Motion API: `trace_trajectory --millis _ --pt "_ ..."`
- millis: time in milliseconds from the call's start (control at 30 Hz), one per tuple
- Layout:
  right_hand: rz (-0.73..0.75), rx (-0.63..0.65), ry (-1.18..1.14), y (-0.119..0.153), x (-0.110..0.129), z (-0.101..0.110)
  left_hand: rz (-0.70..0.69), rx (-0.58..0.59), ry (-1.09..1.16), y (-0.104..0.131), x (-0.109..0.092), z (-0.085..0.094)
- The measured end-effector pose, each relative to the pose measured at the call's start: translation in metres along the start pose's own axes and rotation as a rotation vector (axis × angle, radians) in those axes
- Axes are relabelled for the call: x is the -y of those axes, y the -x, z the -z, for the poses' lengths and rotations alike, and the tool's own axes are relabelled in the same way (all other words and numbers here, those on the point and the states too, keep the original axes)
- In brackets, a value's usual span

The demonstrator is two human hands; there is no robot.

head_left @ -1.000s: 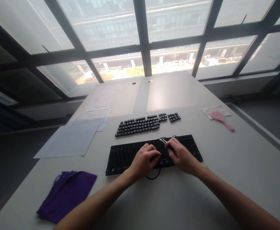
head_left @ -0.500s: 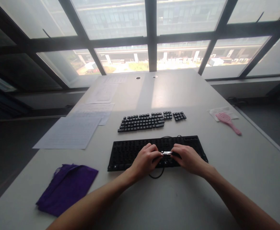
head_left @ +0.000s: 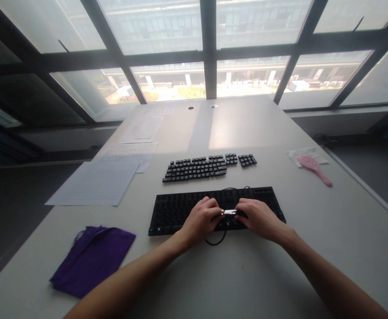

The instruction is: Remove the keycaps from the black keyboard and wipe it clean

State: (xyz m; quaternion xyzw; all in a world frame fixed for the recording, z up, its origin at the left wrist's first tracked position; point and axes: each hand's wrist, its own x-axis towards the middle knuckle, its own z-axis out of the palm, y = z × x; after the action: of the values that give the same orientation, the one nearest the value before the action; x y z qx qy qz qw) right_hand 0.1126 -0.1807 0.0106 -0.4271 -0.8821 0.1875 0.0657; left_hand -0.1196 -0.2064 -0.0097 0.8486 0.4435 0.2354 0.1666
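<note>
A black keyboard base [head_left: 176,208] without most of its keycaps lies on the white table. Over its middle, my left hand [head_left: 205,218] and my right hand [head_left: 255,217] face each other with closed fingers. Between their fingertips is a small shiny metal piece [head_left: 229,212], its ends hidden in both pinches. A loop of black cable [head_left: 216,243] hangs below my left hand at the keyboard's front edge. Behind the base, removed black keycaps [head_left: 195,169] stand in rows laid out like a keyboard.
A folded purple cloth [head_left: 94,261] lies at the front left. Printed paper sheets [head_left: 96,184] spread along the left side. At the right, a pink hairbrush [head_left: 313,168] rests partly on a clear wrapper [head_left: 293,155]. Tall windows stand behind the table [head_left: 247,128].
The view has shifted slightly. Both hands stay over the keyboard with the metal piece between them, and nothing else has visibly moved.
</note>
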Motion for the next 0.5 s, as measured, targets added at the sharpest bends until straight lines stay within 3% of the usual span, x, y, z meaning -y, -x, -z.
trace_trajectory --millis 500 --pt "-0.053 0.044 -0.028 -0.0014 0.0045 0.0046 -0.016 -0.013 -0.010 0.0004 0.0005 -0.0015"
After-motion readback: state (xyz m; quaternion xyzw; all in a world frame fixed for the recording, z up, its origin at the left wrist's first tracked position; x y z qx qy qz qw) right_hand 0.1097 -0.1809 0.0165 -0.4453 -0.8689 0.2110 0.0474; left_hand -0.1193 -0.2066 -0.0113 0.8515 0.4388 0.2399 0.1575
